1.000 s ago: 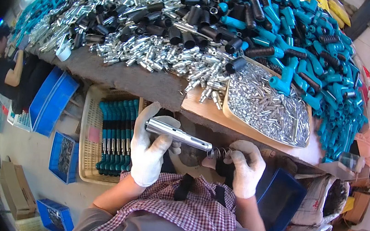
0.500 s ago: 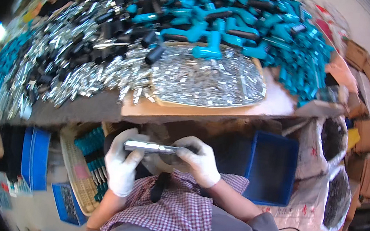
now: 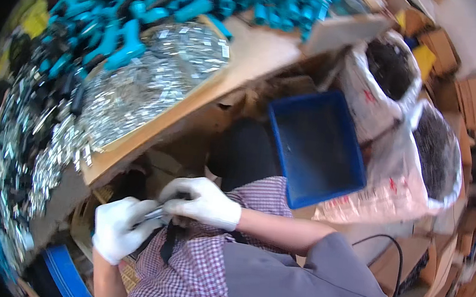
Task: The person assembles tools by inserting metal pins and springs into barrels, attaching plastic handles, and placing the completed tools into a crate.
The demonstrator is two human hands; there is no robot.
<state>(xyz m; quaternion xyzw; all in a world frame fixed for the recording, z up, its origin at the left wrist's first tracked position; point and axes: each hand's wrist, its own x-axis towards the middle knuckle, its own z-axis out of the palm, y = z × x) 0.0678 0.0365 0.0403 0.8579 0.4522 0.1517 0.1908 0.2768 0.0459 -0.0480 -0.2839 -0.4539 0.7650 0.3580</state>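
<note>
In front of my apron, both gloved hands are close together on a shiny silver metal piece [image 3: 154, 214], apparently tube-shaped and mostly hidden by the fingers. My left hand [image 3: 120, 230] is closed round one end of it. At the other end, my right hand [image 3: 200, 204] has its thumb and fingers pinched together. Both gloves are white. Past the hands, a heap of small silver metal pieces [image 3: 138, 92] lies in a shallow tray on the table, with teal pistol-shaped plastic handles [image 3: 127, 46] piled behind it.
A blue plastic bin [image 3: 323, 153] stands right of my hands, below the table edge [image 3: 151, 129]. Beyond it are white sacks [image 3: 391, 185] of dark material and cardboard boxes [image 3: 474, 100]. Another blue bin [image 3: 69, 276] sits at lower left.
My view has swung to the right, so the table now slants and the sacks show nearer. My hands have come closer together, covering more of the metal piece.
</note>
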